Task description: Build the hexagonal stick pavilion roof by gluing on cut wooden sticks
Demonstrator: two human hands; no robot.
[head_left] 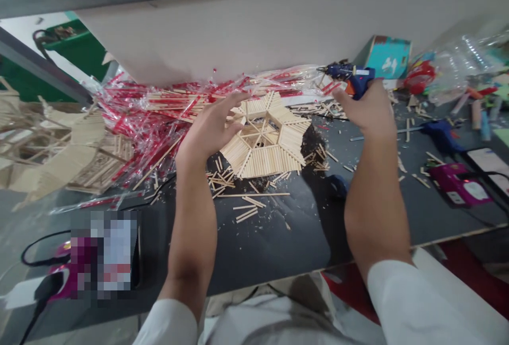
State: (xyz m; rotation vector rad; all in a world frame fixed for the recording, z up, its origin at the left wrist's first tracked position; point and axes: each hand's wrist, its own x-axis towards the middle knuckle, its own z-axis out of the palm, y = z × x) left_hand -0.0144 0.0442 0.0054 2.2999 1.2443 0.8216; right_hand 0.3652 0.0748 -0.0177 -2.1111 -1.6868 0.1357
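A six-sided, roof-like model of pale wooden sticks stands on the dark table, with spokes meeting at its open middle. My left hand is at the model's left edge, thumb and fingers bent around that side; some fingertips are hidden. Beyond the model to the right, my right hand is closed around the handle of a blue hot glue gun, whose nozzle points left. Part of that grip is hidden behind the hand. Short cut sticks lie in front of the model.
Red-and-clear plastic wrappers with sticks pile up behind. Another stick structure is at left. A second blue glue gun and a magenta power box lie right. Cables and a pixelated phone-like object are front left.
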